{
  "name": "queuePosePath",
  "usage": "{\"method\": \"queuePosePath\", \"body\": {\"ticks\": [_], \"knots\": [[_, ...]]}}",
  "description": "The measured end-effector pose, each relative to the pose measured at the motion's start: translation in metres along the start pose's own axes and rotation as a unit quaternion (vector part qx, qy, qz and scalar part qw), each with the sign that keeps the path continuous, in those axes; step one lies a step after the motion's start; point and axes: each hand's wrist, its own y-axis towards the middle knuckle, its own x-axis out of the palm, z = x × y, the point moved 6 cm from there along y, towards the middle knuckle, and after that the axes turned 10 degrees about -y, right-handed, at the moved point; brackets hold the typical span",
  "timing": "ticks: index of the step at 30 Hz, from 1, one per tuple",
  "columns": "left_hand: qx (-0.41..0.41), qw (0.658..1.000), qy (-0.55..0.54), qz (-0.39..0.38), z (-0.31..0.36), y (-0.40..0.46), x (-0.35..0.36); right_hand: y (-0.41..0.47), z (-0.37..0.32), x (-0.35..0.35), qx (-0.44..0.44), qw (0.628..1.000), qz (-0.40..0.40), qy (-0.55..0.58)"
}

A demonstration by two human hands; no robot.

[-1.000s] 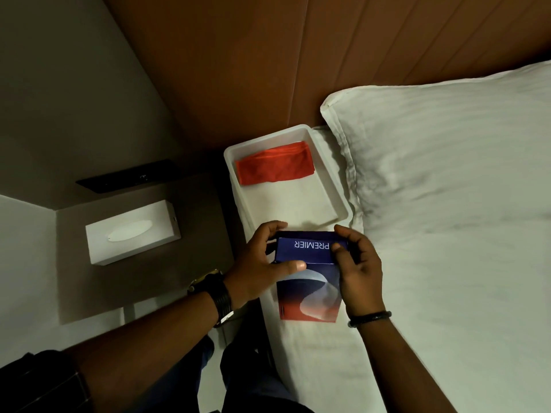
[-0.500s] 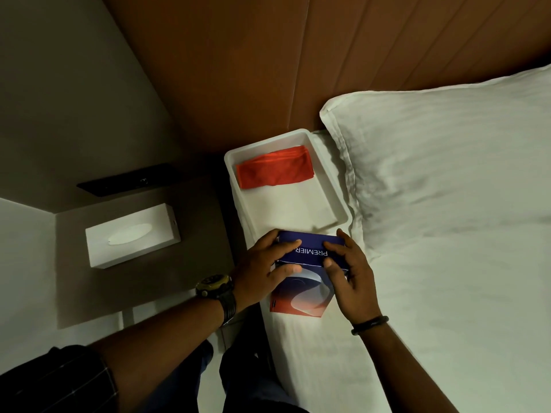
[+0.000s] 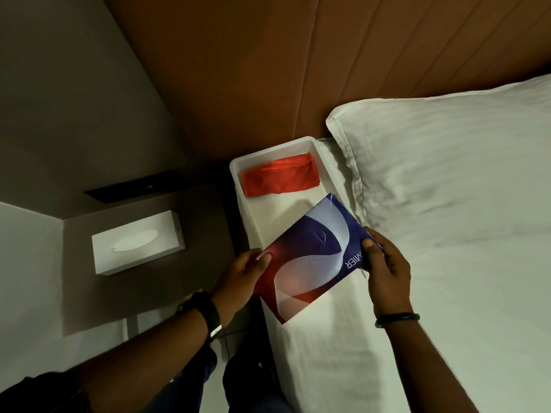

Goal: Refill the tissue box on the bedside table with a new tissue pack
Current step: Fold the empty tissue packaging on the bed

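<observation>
A bedroom: a white-sheeted bed (image 3: pixel 447 293) with a plump white pillow (image 3: pixel 447 150) lies against a brown panelled headboard (image 3: pixel 268 70), a dark bedside worktop (image 3: pixel 149 287) beside the bed.

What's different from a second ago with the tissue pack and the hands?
The tissue pack has been lifted and turned: its printed end now points right, and it is tilted over the tray's near end. The left hand now pinches its lower left edge and the right hand the printed end. The tissue box on the bedside table and the red cloth have not moved.
</observation>
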Motion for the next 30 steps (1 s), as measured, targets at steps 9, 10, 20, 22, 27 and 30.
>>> {"method": "queuePosePath", "body": {"ticks": [9,10,20,22,27,30], "knots": [[0.028,0.981,-0.157,0.114,0.029,0.02,-0.001,0.038,0.02,0.031,0.088,0.992,0.052,0.073],[0.034,0.982,-0.14,0.12,0.035,0.025,0.0,0.045,0.021,0.034,0.091,0.992,0.057,0.062],[0.034,0.989,-0.08,0.123,0.027,0.058,0.002,0.084,0.027,0.042,0.029,0.981,0.031,-0.187],[0.027,0.989,-0.071,0.126,0.024,0.064,0.001,0.09,0.03,0.046,0.009,0.975,0.025,-0.22],[-0.01,0.989,-0.018,0.148,0.011,0.079,-0.002,0.093,0.039,0.049,-0.001,0.923,0.045,-0.383],[-0.019,0.988,0.018,0.153,0.007,0.088,-0.002,0.092,0.04,0.05,-0.006,0.906,0.039,-0.422]]}}
